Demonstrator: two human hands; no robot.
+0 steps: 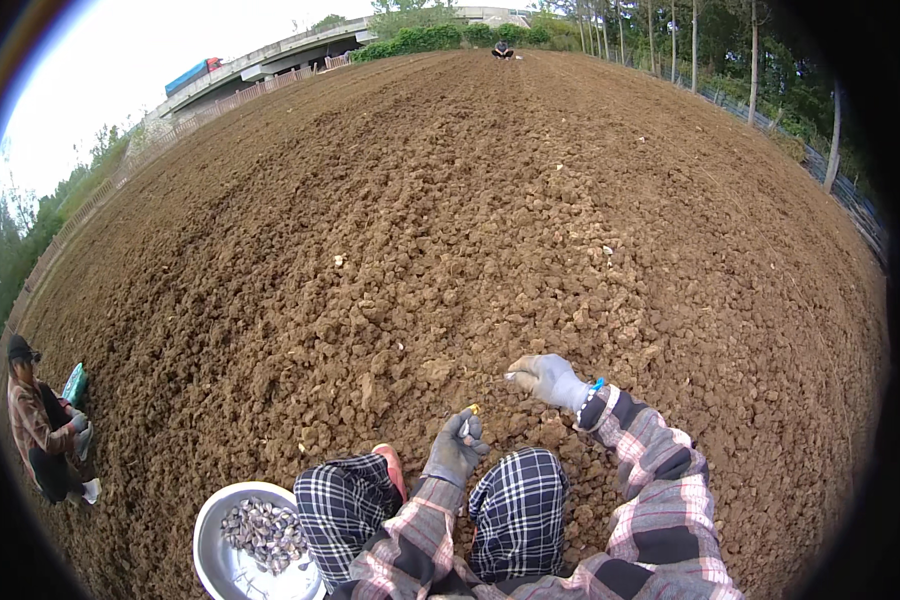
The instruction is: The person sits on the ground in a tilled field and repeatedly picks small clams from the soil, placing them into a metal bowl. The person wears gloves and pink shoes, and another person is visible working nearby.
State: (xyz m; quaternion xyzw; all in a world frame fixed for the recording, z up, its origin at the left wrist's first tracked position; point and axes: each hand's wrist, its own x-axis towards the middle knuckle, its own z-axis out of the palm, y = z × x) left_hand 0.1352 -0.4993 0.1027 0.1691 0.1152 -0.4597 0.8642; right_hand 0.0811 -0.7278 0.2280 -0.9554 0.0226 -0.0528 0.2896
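My left hand (456, 448), in a grey glove, is closed around small items; a yellow bit (473, 409) shows at its fingertips and something whitish lies against its fingers. To its upper right, my right hand (549, 380), in a light grey glove with soiled fingers, pinches a small whitish piece (511, 376) just above the brown soil (435, 315). What exactly the pieces are, I cannot tell. A metal basin (208, 534) beside my left knee holds many small dark, purplish bulbs or cloves (266, 532).
Cloddy tilled soil spreads ahead. At the far left a person (45, 427) in a cap and gloves crouches near a green bag (75, 383). Another person (502, 50) sits at the far end. A fence (90, 206) and trees (754, 67) edge the field.
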